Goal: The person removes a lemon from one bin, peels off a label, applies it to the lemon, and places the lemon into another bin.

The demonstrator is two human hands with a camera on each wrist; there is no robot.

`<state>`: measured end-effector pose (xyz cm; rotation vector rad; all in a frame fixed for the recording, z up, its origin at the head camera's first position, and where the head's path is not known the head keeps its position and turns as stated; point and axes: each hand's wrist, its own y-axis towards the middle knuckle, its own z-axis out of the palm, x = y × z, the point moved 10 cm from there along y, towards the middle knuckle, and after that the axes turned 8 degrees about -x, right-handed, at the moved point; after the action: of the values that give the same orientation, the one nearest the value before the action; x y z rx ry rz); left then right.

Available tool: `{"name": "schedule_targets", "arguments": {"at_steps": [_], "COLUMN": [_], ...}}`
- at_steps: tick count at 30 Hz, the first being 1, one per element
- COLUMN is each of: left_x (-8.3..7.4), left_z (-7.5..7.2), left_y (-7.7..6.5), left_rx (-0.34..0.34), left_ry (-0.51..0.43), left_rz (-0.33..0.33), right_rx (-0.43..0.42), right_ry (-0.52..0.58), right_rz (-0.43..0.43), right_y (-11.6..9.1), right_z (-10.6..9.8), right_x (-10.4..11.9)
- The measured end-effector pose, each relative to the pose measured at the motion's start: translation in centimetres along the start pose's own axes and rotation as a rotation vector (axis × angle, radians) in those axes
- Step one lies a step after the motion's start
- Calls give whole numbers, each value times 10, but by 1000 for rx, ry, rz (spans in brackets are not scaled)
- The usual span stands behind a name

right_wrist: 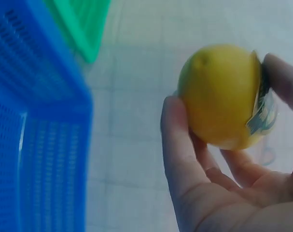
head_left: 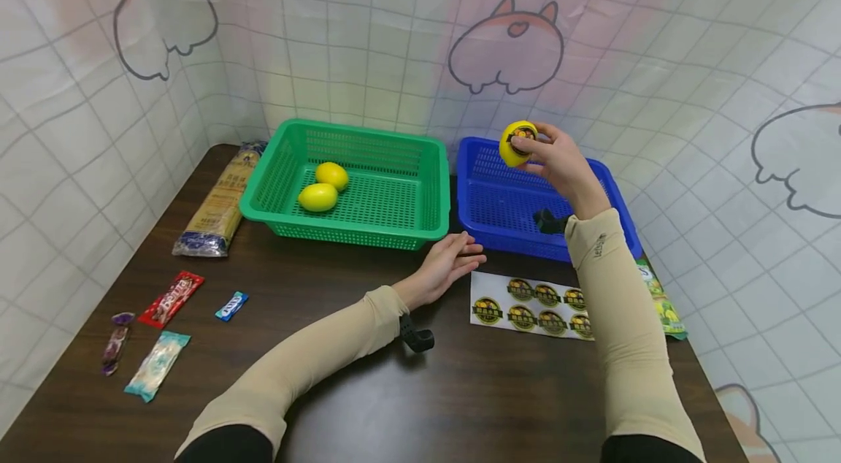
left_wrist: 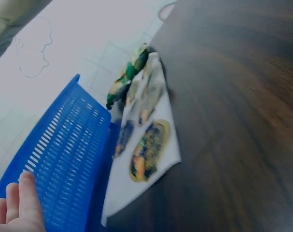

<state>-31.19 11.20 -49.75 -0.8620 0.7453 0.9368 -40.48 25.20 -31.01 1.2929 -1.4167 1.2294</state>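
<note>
A yellow lemon (head_left: 509,146) with a round dark sticker (head_left: 523,133) on its side is held up by my right hand (head_left: 558,162), above the blue basket (head_left: 506,233). In the right wrist view, thumb and fingers grip the lemon (right_wrist: 218,96), and one edge of the sticker (right_wrist: 258,108) stands slightly off the peel. My left hand (head_left: 443,269) holds nothing, its fingers extended near the front corners of both baskets. Just right of it lies a white sheet of round stickers (head_left: 496,288), partly covered by the right forearm. Two lemons (head_left: 318,197) lie in the green basket (head_left: 348,229).
At the left lie a long bag of dried noodles or similar (head_left: 220,207), a red wrapper (head_left: 172,299), a small blue wrapper (head_left: 232,306), a purple wrapper (head_left: 117,344) and a pale teal wrapper (head_left: 158,366). A green packet (head_left: 666,310) sits at the table's right edge, behind the right arm.
</note>
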Motion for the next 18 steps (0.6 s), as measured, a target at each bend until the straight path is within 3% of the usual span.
{"name": "schedule_targets", "arguments": {"at_steps": [5,10,18], "left_x": [-7,-5,-8], "left_z": [4,3,-6], "left_y": [11,18,29], "left_rx": [-110,-218,-280], "left_ry": [-116,-165,-210], "left_rz": [47,65,92], "right_rx": [-41,-73,-83], "right_ry": [-8,-28,-67], "right_rz": [103,230,346], "right_y": [31,53,72], "right_z": [-8,-4,13], "right_x": [-21,-50,-98]}}
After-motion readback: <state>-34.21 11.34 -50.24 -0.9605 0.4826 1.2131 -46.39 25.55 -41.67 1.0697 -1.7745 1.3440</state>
